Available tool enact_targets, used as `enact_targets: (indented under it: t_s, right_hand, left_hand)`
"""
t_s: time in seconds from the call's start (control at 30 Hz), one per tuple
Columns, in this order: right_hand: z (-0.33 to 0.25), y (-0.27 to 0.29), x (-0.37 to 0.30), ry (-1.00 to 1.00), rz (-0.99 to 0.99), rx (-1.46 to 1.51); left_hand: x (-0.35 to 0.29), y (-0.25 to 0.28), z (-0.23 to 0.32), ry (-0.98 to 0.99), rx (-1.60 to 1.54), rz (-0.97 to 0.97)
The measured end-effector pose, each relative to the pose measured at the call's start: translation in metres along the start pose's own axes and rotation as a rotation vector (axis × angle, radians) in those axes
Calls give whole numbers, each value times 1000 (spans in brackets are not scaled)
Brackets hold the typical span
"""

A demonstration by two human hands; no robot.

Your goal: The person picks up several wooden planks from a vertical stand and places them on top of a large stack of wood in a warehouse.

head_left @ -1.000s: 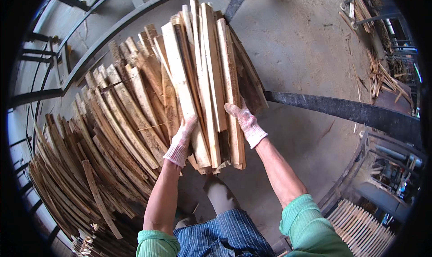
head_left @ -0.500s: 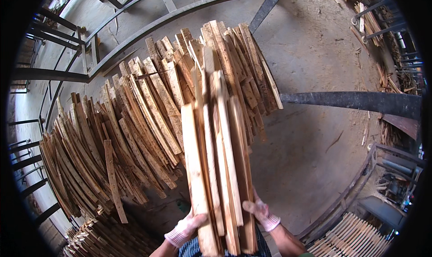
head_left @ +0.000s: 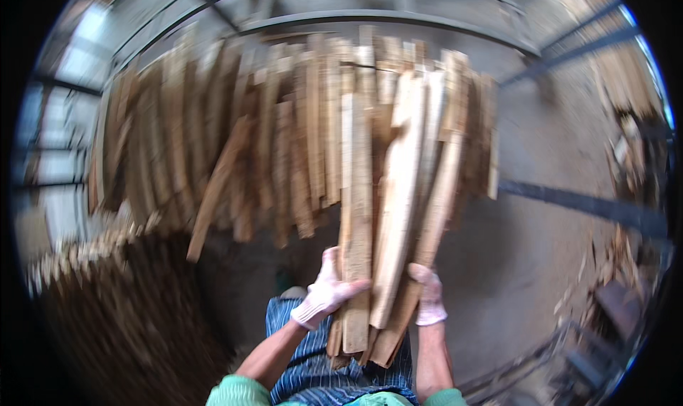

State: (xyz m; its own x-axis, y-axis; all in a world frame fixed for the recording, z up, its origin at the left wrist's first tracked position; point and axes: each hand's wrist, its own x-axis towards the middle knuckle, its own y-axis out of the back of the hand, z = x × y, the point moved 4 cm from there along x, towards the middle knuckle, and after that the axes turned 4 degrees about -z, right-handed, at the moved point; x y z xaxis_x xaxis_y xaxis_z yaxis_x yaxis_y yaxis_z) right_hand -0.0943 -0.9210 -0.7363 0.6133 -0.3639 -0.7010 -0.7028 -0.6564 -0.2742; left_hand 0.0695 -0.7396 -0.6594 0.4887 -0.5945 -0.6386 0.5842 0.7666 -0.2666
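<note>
Nearest, the blue striped garment (head_left: 306, 360) and green sleeves (head_left: 238, 390) show more fully than half a second ago, when the wood covered most of the cloth. The near ends of the bundle of wooden strips (head_left: 395, 221) now reach over that garment. Both gloved hands sit higher in view than before, and each is closed on the bundle: the left hand (head_left: 324, 296) at its left edge, thumb across an outer strip, the right hand (head_left: 428, 292) at its right edge. The bundle lies between them and stretches well beyond, its strips now splayed rather than close together. Whether its far ends touch the wood behind is hard to tell. At the lower left, a dark stack of sticks (head_left: 128, 313) is blurred. Farther off, the long row of strips (head_left: 178, 129), earlier slanting, now runs across the view before a metal rail (head_left: 391, 15).
</note>
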Motion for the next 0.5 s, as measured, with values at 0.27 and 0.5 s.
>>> enact_targets:
  t_s: [0.27, 0.5]
  right_hand:
    - [-95, -122, -69, -11, -191, 173]
    - [-124, -238, -114, -134, -434, 75]
  left_hand:
    - [-99, 27, 75, -274, -21, 142]
    - [-203, 73, 111, -425, -157, 361]
